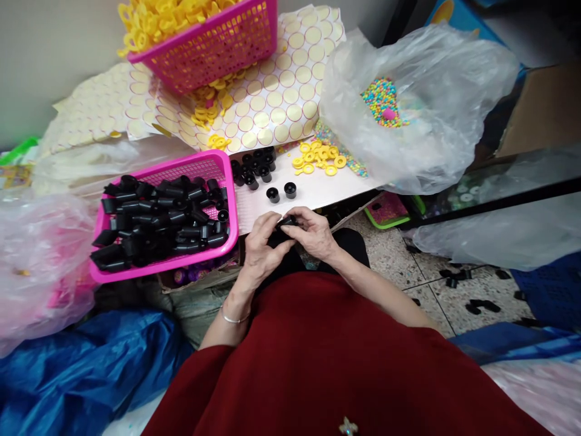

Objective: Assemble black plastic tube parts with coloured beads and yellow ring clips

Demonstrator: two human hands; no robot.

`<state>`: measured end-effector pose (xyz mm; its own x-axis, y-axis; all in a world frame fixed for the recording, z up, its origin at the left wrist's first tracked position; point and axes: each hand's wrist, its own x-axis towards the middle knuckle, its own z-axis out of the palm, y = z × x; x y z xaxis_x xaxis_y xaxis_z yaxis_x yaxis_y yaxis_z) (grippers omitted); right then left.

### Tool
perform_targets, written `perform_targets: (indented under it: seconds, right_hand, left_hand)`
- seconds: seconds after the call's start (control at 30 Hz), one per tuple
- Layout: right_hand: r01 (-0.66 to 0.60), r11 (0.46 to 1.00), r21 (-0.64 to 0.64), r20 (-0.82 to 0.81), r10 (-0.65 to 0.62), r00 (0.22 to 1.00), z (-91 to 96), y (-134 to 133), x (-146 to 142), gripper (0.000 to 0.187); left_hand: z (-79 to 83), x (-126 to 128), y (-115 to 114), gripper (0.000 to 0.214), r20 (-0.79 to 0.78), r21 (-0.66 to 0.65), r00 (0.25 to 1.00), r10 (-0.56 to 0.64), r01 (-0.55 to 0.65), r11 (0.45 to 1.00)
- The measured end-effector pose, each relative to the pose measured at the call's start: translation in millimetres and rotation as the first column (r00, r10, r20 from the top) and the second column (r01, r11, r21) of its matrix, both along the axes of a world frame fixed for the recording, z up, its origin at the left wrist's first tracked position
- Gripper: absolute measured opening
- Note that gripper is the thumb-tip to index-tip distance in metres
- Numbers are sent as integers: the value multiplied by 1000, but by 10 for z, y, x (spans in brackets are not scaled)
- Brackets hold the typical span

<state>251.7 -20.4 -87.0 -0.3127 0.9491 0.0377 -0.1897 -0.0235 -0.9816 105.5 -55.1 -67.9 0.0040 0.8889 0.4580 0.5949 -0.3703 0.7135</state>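
Close to the table's front edge, my left hand [264,245] and my right hand [313,233] meet around a small black plastic piece [288,221]. The fingers of both hands are closed on it, and they cover most of it. Just beyond them two short black plastic cups [281,192] stand upright on the white tabletop [254,212]. Several more black cups [258,163] are grouped behind, beside a pink basket [232,200] full of black plastic tube pieces [158,212]. To the right lies a small heap of yellow ring-shaped plastic pieces [320,156].
A second pink basket [213,48] heaped with yellow pieces stands on sheets of round stickers [281,91]. A clear plastic bag [436,109] holds tiny coloured beads [384,100]. Black pieces [483,306] lie on the floor at right. Blue sheeting [91,369] is at lower left.
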Motion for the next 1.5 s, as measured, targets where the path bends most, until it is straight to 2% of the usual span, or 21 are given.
perform_targets:
  seconds: [0.03, 0.1, 0.17, 0.2, 0.23, 0.3, 0.37, 0.43, 0.53, 0.63, 0.8, 0.87, 0.97, 1.07, 1.13, 1.2, 1.3, 1.43, 1.5]
  right_hand:
    - [19, 999, -46, -35, -21, 999, -17, 8, 15, 33]
    - [67, 991, -115, -86, -77, 993, -56, 20, 59, 37]
    - [105, 984, -147, -95, -119, 988, -90, 23, 104, 38]
    - [122, 981, -149, -87, -136, 987, -103, 23, 122, 38]
    - [139, 979, -147, -73, -151, 986, -112, 21, 137, 37]
    - [161, 976, -145, -50, -169, 984, -120, 18, 152, 35]
    - [161, 974, -158, -52, -171, 984, -112, 15, 150, 34]
    - [127, 973, -193, -99, -148, 984, -91, 8, 138, 34]
    - [20, 957, -290, -245, -94, 965, -40, -14, 115, 37]
    - [-89, 919, -385, -355, -58, 933, 9, -43, 108, 39]
    - [-179, 882, -436, -433, -31, 901, 22, -66, 142, 36]
    - [-171, 879, -446, -433, -45, 900, 7, -67, 154, 36]
    - [-144, 877, -459, -420, -71, 905, 11, -74, 155, 36]
    - [-143, 886, -442, -436, -73, 897, 96, -97, 139, 38]
    - [-178, 885, -430, -497, -67, 865, 194, -119, 118, 40]
    - [-225, 873, -432, -578, -77, 812, 295, -145, 89, 42]
    - [-229, 860, -456, -641, -139, 755, 393, -188, 57, 38]
    - [-117, 877, -466, -621, -230, 749, 391, -225, 119, 30]
    - [-76, 887, -456, -585, -234, 777, 353, -225, 206, 30]
  left_hand:
    - [89, -98, -13, 38, -44, 3, 997, 55, -55, 998]
    - [260, -370, -1, 27, -135, 13, 956, 262, -263, 965]
    - [384, -692, 70, 14, -288, -11, 831, 475, -499, 867]
    - [420, -848, 124, 12, -402, -60, 767, 500, -567, 822]
    - [436, -985, 185, 13, -505, -121, 721, 474, -603, 789]
    - [426, -1182, 312, 17, -642, -242, 693, 327, -588, 771]
    - [388, -1261, 418, 21, -702, -341, 696, 152, -516, 786]
    - [356, -1250, 486, 19, -721, -402, 693, 10, -430, 808]
    - [354, -1177, 526, 14, -727, -434, 680, -96, -347, 832]
    - [382, -1149, 527, 15, -681, -417, 731, -42, -340, 843]
    - [362, -1233, 514, 28, -376, -411, 892, 252, -404, 817]
    - [352, -1282, 514, 33, -273, -431, 917, 290, -386, 816]
    - [416, -1291, 482, 41, -176, -402, 914, 365, -405, 821]
    - [579, -1100, 364, 51, 80, -382, 930, 358, -303, 873]
    - [685, -834, 247, 53, 259, -376, 932, 255, -146, 915]
    - [734, -494, 137, 56, 367, -374, 917, 156, -8, 927]
    - [666, 22, 41, 57, 487, -350, 869, 84, 107, 931]
    - [447, 497, 31, 55, 647, -290, 744, 167, 37, 956]
    - [355, 620, 38, 57, 717, -296, 675, 176, 66, 953]
